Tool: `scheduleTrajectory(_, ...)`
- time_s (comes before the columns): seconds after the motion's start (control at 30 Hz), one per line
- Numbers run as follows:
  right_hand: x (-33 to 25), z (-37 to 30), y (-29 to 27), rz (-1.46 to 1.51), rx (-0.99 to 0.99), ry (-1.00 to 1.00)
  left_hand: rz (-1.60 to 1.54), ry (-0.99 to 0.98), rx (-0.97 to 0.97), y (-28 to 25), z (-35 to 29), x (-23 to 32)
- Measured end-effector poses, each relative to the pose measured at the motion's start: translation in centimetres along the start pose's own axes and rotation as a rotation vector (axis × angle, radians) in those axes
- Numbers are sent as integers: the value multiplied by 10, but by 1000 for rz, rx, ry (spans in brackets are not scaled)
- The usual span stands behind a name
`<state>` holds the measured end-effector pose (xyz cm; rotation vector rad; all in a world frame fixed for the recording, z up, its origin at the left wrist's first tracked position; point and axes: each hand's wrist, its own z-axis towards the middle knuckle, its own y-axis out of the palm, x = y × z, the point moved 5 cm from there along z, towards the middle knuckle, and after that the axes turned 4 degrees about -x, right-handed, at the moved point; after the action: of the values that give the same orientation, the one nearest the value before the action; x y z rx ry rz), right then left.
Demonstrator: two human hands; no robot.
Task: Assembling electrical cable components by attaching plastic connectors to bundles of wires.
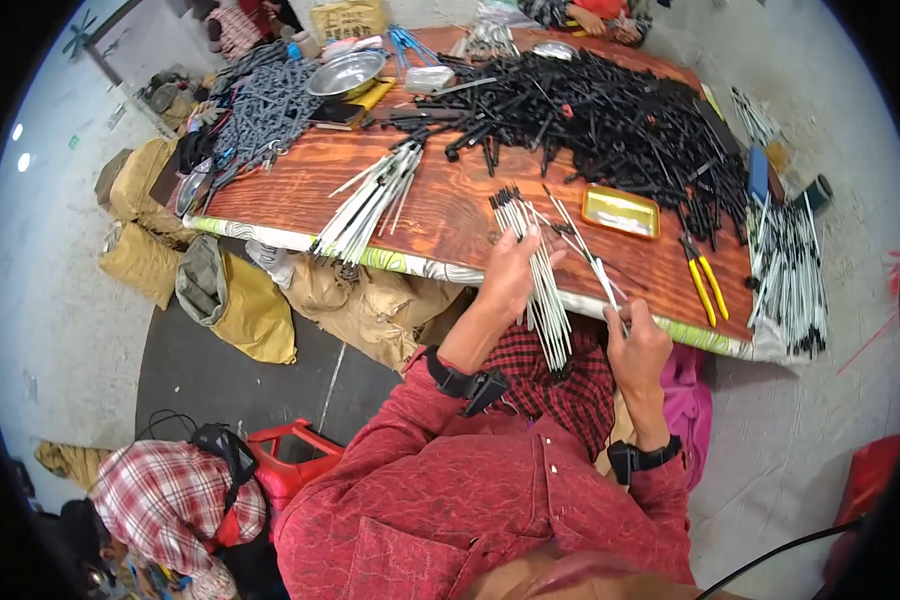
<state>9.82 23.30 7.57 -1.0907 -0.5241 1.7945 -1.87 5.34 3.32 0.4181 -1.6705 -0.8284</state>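
Observation:
My left hand (510, 272) is closed round a bundle of thin white rods with black tips (547, 315), which slants across the table's front edge toward my lap. Just to the right, my right hand (638, 345) pinches the near end of a few similar rods (600, 275). Their far ends fan out over the tabletop, beside the bundle. Another spread of white rods with black ends (378, 197) lies to the left, overhanging the front edge. A shallow yellow tray (621, 212) is beyond my right hand, and yellow-handled pliers (704, 280) lie right of it.
A large heap of black plastic parts (590, 110) covers the back of the wooden table (450, 215). Grey chain-like parts (265, 105) and a metal bowl (345, 74) sit back left. More rods (790, 270) hang at the right edge. Sacks (245, 300) stand below left; a person (180, 490) bends behind.

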Motion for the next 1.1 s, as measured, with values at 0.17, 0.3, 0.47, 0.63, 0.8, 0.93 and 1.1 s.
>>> scheduleTrajectory(0.17,-5,5,-1,-53,-13,2,49,117,45,5,4,24)
scheduleTrajectory(0.3,-5,3,4,-17,-47,-1,108,188,-1,14,-2,25)
scheduleTrajectory(0.47,-7,0,6,107,-44,22,143,221,-76,19,-5,22)
scheduleTrajectory(0.63,-12,-8,6,123,-85,43,182,221,-133,26,-9,25)
scheduleTrajectory(0.8,-11,-13,5,280,-117,49,232,159,-128,16,-7,27)
scheduleTrajectory(0.93,-5,-15,4,290,-128,50,225,93,-87,9,1,29)
scheduleTrajectory(1.1,-20,-10,4,185,-73,11,199,67,-33,14,1,28)
